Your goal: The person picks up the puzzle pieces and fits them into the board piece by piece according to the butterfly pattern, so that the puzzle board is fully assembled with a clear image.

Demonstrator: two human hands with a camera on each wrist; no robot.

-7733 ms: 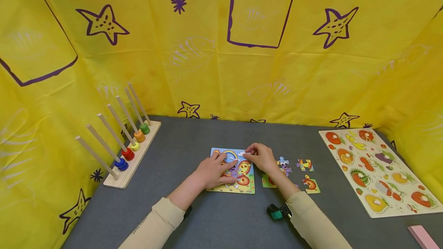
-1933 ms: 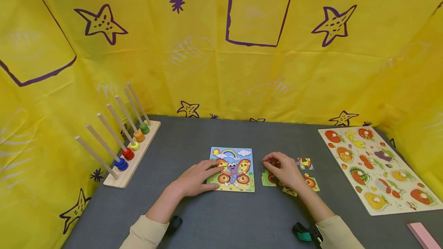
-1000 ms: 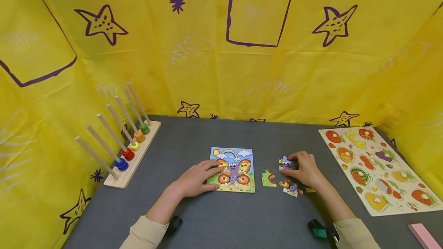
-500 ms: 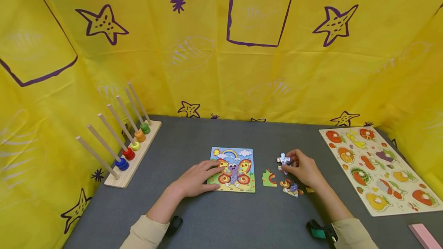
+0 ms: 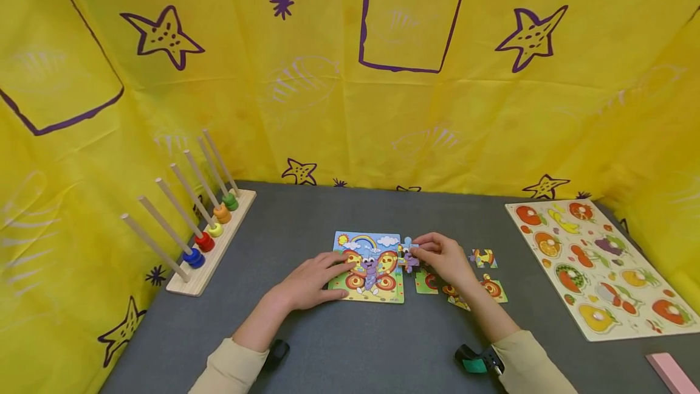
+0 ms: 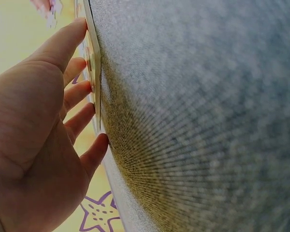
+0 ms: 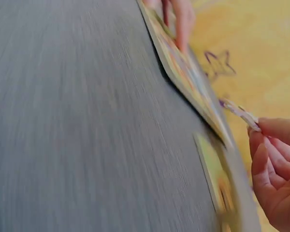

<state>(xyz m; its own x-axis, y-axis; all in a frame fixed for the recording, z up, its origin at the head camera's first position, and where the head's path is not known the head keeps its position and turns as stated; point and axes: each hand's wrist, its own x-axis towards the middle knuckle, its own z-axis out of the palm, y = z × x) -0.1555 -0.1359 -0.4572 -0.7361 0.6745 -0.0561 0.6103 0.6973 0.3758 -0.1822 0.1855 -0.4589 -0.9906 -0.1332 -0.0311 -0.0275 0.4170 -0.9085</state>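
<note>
A square butterfly picture board (image 5: 367,241) lies mid-table, with a sun, rainbow and clouds along its top. My left hand (image 5: 314,281) rests over its left side, fingers extended; in the left wrist view the fingertips (image 6: 89,87) lie along the board's edge. Between thumb and fingers my right hand (image 5: 445,260) pinches a purple-and-blue jigsaw piece (image 5: 408,255) at the board's right edge. The right wrist view shows that jigsaw piece (image 7: 240,114) held up off the table. Below it lies a green jigsaw piece (image 5: 425,283); another jigsaw piece (image 5: 457,299) is partly hidden by the right wrist.
Two more jigsaw pieces, a yellow one (image 5: 483,258) and an orange-swirl one (image 5: 494,289), lie to the right. A wooden peg stand (image 5: 210,254) with coloured rings stands at left, a fruit board (image 5: 596,272) at right. A pink block (image 5: 671,373) sits at the near right. Yellow cloth (image 5: 328,114) encloses the table.
My right hand has left the butterfly board, picked up the purple-and-blue jigsaw piece from among the loose ones and carried it left to the board. My left hand has drawn back to the board's left side.
</note>
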